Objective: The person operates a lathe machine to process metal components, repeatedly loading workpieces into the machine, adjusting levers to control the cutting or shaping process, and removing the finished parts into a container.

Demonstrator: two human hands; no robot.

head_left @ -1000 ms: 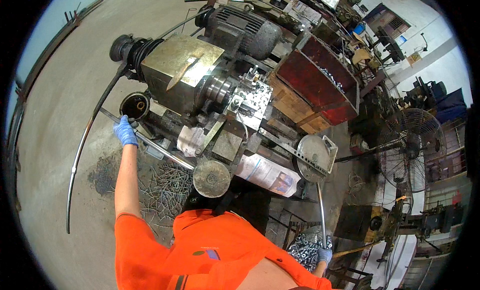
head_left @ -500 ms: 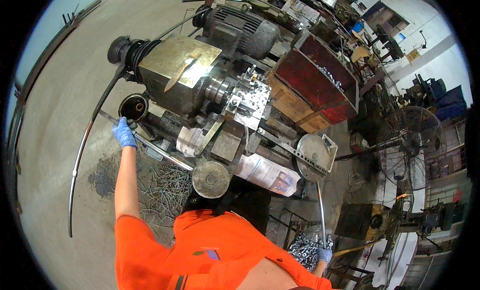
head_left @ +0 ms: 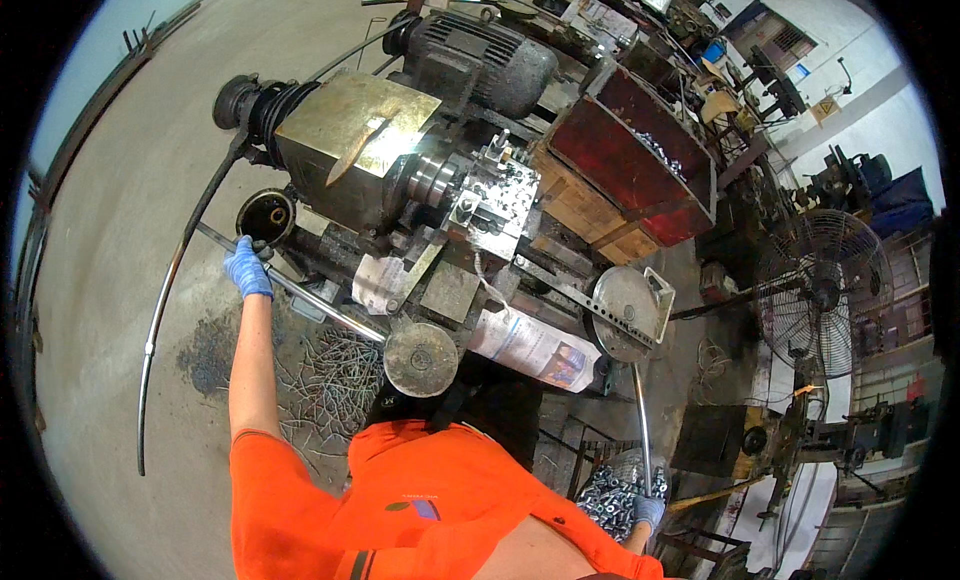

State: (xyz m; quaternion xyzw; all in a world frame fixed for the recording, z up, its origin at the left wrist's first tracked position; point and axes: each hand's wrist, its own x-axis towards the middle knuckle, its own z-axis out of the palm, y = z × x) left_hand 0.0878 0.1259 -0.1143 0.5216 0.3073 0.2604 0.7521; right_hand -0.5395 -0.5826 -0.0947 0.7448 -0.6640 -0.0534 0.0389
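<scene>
My left hand (head_left: 248,268), in a blue glove, is wrapped round a long steel lever (head_left: 325,307) whose lower end meets a round disc (head_left: 421,359) close to my body. Low on the right, my right hand (head_left: 650,514), gloved too, grips the lower part of a shiny rod (head_left: 642,410). That rod runs up to a round plate (head_left: 628,305) on the lathe. Between my hands stands the lathe, with its brass-coloured headstock cover (head_left: 355,130), metal chuck (head_left: 432,178) and chip-covered tool carriage (head_left: 500,205). A pale strand (head_left: 484,277) hangs below the carriage.
A red metal bin (head_left: 630,150) with small parts rests on wood behind the lathe. Loose metal parts fill a basket (head_left: 610,495) beside my right hand. Curled shavings (head_left: 335,380) litter the floor at left. A caged fan (head_left: 825,275) stands at right.
The pale strand below the carriage now hangs longer and reaches toward the printed sheet. Both hands keep their grips with hardly any movement.
</scene>
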